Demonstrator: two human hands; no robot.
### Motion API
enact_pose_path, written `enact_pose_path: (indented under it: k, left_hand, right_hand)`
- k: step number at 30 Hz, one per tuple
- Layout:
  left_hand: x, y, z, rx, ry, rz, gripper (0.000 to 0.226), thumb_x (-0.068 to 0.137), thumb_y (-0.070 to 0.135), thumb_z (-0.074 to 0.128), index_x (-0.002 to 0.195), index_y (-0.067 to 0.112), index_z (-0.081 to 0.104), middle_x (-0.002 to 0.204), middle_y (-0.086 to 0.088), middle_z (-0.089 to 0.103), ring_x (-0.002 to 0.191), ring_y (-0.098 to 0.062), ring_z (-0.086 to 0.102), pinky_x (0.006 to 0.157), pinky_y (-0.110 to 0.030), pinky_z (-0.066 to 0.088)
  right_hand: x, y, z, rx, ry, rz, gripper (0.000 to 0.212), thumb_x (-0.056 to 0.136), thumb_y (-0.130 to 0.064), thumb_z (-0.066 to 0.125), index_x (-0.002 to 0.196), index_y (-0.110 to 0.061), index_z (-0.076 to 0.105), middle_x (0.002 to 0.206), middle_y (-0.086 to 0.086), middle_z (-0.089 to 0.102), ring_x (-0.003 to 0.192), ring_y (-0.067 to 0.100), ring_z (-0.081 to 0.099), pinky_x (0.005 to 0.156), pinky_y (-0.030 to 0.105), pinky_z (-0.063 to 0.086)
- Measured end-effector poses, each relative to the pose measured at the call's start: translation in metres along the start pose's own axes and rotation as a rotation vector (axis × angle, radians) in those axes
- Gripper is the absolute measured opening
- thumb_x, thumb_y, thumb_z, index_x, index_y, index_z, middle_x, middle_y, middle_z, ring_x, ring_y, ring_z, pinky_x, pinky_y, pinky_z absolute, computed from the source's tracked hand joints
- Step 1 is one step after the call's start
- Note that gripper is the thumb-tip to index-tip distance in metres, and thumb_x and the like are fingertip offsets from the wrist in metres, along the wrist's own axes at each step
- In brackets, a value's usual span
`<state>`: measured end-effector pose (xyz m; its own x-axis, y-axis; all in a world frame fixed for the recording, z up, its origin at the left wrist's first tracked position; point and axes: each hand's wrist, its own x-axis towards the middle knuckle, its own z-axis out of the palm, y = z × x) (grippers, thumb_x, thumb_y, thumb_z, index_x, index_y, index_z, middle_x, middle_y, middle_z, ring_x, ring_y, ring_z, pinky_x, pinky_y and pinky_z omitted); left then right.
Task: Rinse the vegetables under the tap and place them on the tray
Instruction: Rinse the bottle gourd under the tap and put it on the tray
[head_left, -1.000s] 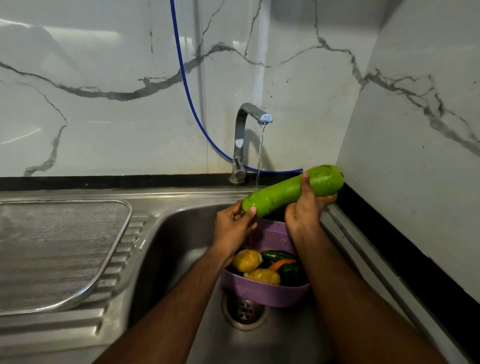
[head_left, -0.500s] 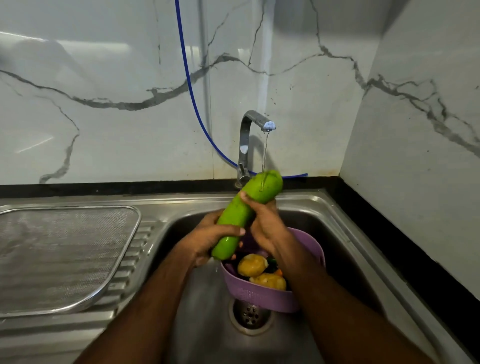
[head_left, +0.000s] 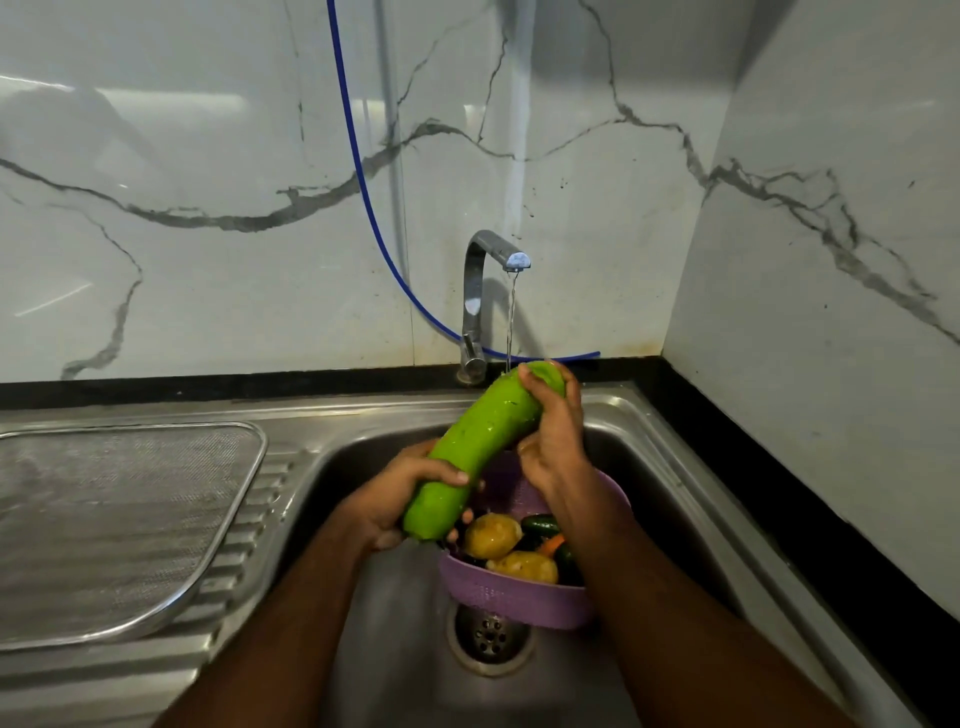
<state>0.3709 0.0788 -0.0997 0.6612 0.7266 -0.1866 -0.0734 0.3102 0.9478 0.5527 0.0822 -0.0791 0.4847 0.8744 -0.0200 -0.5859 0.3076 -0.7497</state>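
A long light-green gourd (head_left: 478, 447) slants over the sink, its upper end under the thin stream from the chrome tap (head_left: 483, 291). My left hand (head_left: 400, 499) grips its lower end from below. My right hand (head_left: 550, 441) is wrapped around its upper end. Beneath them a purple basket (head_left: 519, 597) sits in the sink bowl and holds two yellow potatoes (head_left: 493, 535), dark green cucumbers (head_left: 540, 524) and an orange carrot piece (head_left: 551, 543). A steel mesh tray (head_left: 114, 525) lies on the draining board at the left.
The steel sink (head_left: 670, 467) has a round drain (head_left: 488, 636) just in front of the basket. A blue hose (head_left: 363, 208) runs down the marble wall behind the tap. A marble side wall (head_left: 831, 364) stands close on the right above a black counter strip.
The gourd swung from lying level on the right to slanting steeply, its upper end now under the stream. My right hand slid up to that end; my left hand holds the lower end.
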Motion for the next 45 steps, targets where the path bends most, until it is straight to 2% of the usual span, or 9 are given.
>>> enact_pose_path:
  k: [5,13,17,23,29,36,41,43,45]
  left_hand:
    - [-0.013,-0.002,-0.021,-0.263,-0.217,-0.165,0.073,0.059,0.031,0.089,0.120,-0.001,0.067,0.102,-0.029,0.063,0.063,-0.037,0.064,0.049,-0.036,0.056]
    - [-0.006,-0.006,-0.030,-0.513,-0.390,-0.154,0.068,0.067,0.036,0.089,0.119,-0.002,0.069,0.101,-0.031,0.068,0.064,-0.040,0.069,0.051,-0.037,0.059]
    - [0.001,-0.007,-0.036,-0.683,-0.548,-0.151,0.069,0.087,0.041,0.069,0.133,-0.009,0.054,0.106,-0.036,0.064,0.067,-0.040,0.069,0.053,-0.038,0.060]
    - [0.000,0.002,-0.014,-0.407,-0.065,-0.172,0.059,0.085,0.048,0.055,0.112,-0.003,0.068,0.092,-0.026,0.070,0.061,-0.034,0.070,0.039,-0.029,0.054]
    - [0.019,-0.012,0.018,0.012,0.340,0.166,0.049,0.086,0.043,0.069,0.120,0.009,0.064,0.086,-0.013,0.071,0.060,-0.024,0.062,0.040,-0.019,0.037]
    - [0.034,-0.006,0.050,-0.178,0.398,0.105,0.062,0.098,0.060,0.043,0.086,0.003,0.065,0.066,-0.023,0.062,0.030,-0.016,0.037,0.035,-0.010,0.022]
    - [0.043,-0.004,0.047,-0.379,0.348,0.064,0.074,0.095,0.067,0.039,0.125,0.001,0.054,0.068,-0.024,0.061,0.032,-0.015,0.041,0.031,-0.013,0.028]
    - [0.041,-0.001,0.050,-0.407,0.339,0.086,0.071,0.095,0.067,0.041,0.125,0.004,0.055,0.061,-0.017,0.060,0.036,-0.014,0.043,0.031,-0.015,0.030]
    - [0.040,0.001,0.051,-0.314,0.395,0.136,0.064,0.096,0.063,0.043,0.118,0.005,0.058,0.059,-0.011,0.058,0.039,-0.013,0.045,0.034,-0.018,0.033]
  right_hand:
    - [-0.004,-0.013,-0.001,0.007,-0.195,0.069,0.005,0.093,-0.026,0.066,0.094,-0.026,0.071,0.093,0.005,0.071,0.085,0.025,0.067,0.077,0.043,0.055]
    - [-0.005,0.002,0.004,0.234,-0.433,0.081,0.051,0.095,-0.014,0.061,0.144,-0.025,0.053,0.138,0.017,0.062,0.122,0.035,0.060,0.108,0.058,0.044]
    - [-0.016,0.020,0.018,0.121,-0.428,0.209,0.078,0.084,-0.026,0.075,0.154,-0.029,0.039,0.135,0.022,0.063,0.119,0.042,0.064,0.092,0.056,0.058]
    - [-0.006,0.015,0.020,-0.152,-0.139,-0.018,0.063,0.096,-0.032,0.069,0.151,-0.034,0.039,0.140,0.011,0.061,0.120,0.030,0.064,0.085,0.045,0.061]
    - [0.011,0.004,0.002,-0.291,0.022,-0.151,0.076,0.100,-0.035,0.064,0.160,-0.039,0.017,0.151,0.007,0.048,0.126,0.028,0.058,0.102,0.050,0.053]
    - [0.000,-0.002,0.000,0.001,-0.044,-0.025,0.064,0.086,-0.015,0.078,0.144,-0.017,0.051,0.117,0.013,0.069,0.089,0.028,0.071,0.075,0.041,0.062]
    - [-0.023,0.004,-0.004,-0.121,-0.215,0.166,0.054,0.078,-0.016,0.082,0.126,-0.006,0.059,0.103,0.015,0.072,0.079,0.025,0.074,0.064,0.038,0.062]
    - [-0.028,0.011,-0.002,-0.241,-0.195,0.162,0.049,0.081,-0.012,0.082,0.124,-0.010,0.059,0.096,0.015,0.073,0.063,0.022,0.072,0.043,0.027,0.052]
    - [-0.026,0.022,0.001,-0.342,-0.163,0.098,0.047,0.080,-0.017,0.086,0.121,-0.016,0.062,0.097,0.014,0.076,0.069,0.024,0.074,0.046,0.027,0.052]
